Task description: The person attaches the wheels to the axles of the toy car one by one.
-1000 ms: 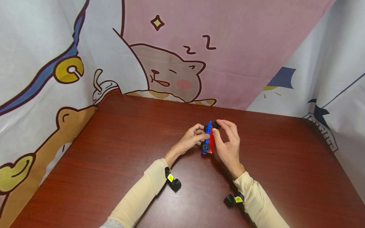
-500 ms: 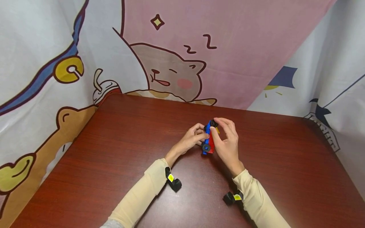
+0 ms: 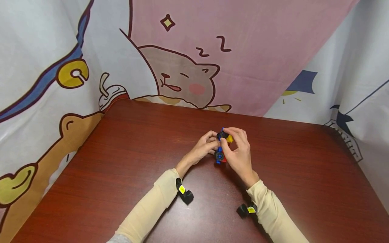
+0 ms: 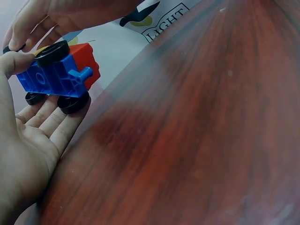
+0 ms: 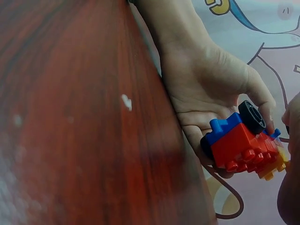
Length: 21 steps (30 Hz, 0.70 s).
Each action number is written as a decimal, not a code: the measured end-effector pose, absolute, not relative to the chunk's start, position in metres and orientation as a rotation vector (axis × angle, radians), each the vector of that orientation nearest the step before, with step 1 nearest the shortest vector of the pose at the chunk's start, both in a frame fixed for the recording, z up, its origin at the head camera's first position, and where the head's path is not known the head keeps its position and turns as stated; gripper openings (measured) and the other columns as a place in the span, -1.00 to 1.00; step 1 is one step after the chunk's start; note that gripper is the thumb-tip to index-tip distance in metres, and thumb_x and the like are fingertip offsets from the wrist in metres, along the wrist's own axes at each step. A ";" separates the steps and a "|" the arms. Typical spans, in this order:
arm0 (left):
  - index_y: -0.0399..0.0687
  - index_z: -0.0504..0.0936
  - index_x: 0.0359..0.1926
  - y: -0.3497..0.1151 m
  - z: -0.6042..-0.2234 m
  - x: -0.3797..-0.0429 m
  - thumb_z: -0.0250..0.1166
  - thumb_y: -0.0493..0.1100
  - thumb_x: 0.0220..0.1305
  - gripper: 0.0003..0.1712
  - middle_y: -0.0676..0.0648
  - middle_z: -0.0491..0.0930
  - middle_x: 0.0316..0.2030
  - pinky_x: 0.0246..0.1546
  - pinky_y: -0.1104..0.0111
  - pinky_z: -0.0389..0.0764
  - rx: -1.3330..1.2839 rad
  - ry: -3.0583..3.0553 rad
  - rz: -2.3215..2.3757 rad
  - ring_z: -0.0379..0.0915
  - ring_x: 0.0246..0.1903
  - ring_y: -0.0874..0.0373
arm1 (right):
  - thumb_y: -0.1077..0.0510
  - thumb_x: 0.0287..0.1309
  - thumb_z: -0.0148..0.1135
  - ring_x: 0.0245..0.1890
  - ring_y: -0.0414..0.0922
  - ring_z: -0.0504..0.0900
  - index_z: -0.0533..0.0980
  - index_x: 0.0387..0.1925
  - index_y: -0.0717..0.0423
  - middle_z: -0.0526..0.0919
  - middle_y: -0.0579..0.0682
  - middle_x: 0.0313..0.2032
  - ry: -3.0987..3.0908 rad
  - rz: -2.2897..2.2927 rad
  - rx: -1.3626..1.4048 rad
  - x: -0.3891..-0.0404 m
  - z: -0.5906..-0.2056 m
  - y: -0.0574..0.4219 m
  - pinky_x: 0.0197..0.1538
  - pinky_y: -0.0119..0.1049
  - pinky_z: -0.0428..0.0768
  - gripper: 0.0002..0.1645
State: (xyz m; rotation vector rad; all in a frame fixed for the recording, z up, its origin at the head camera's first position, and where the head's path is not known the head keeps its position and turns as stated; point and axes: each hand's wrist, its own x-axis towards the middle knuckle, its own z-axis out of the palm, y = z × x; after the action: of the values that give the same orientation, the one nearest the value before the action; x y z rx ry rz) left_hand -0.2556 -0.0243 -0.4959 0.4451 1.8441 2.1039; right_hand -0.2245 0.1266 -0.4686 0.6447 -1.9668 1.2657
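A toy car of building bricks has a blue base, black wheels, a red brick and a yellow brick. My left hand holds it on its side above the table, thumb on one side and fingers beneath, as the left wrist view shows. My right hand pinches a black wheel at the far end of the base. Whether that wheel sits on its axle cannot be told, since fingers cover part of it. The nearer wheel is on the base.
Beneath both hands lies a dark red-brown wooden table. Curtains with cartoon prints hang behind it and at its sides. Each wrist carries a black strap-on camera.
My right hand has moved left with the black wheel, from the car's right side onto the blue base, uncovering the yellow brick. My left hand has stayed almost still.
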 end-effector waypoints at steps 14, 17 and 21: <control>-0.23 0.37 0.11 -0.025 -0.496 -0.256 0.16 -0.23 0.26 -0.59 -0.22 0.66 -0.07 -0.38 0.43 0.64 0.462 1.801 2.135 0.60 -0.37 0.24 | 0.40 0.06 0.34 -0.02 0.02 0.47 0.59 0.02 0.21 0.63 0.12 -0.03 -2.114 1.241 0.633 -0.224 -0.469 0.131 -0.03 -0.35 0.41 -0.58; -0.25 0.36 0.11 -0.025 -0.496 -0.256 0.10 -0.21 0.28 -0.60 -0.05 0.68 -0.19 -0.38 0.43 0.64 0.463 1.754 2.156 0.61 -0.39 0.26 | 0.38 0.08 0.36 -0.02 0.01 0.47 0.59 0.02 0.22 0.63 0.11 -0.03 -2.133 1.232 0.625 -0.224 -0.469 0.132 -0.02 -0.38 0.41 -0.59; -0.24 0.36 0.08 -0.025 -0.496 -0.257 0.00 -0.11 0.36 -0.63 0.09 0.64 -0.29 -0.39 0.42 0.62 0.461 1.691 2.181 0.61 -0.41 0.27 | 0.35 0.09 0.39 -0.01 0.00 0.47 0.59 0.02 0.24 0.63 0.12 -0.03 -2.144 1.223 0.622 -0.224 -0.468 0.131 -0.02 -0.38 0.41 -0.60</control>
State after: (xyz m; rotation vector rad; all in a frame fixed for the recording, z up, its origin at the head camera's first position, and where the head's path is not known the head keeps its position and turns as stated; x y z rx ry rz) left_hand -0.2571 -0.0253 -0.4958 0.4611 1.6911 2.1808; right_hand -0.2243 0.1314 -0.4685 0.6219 -2.1441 1.2230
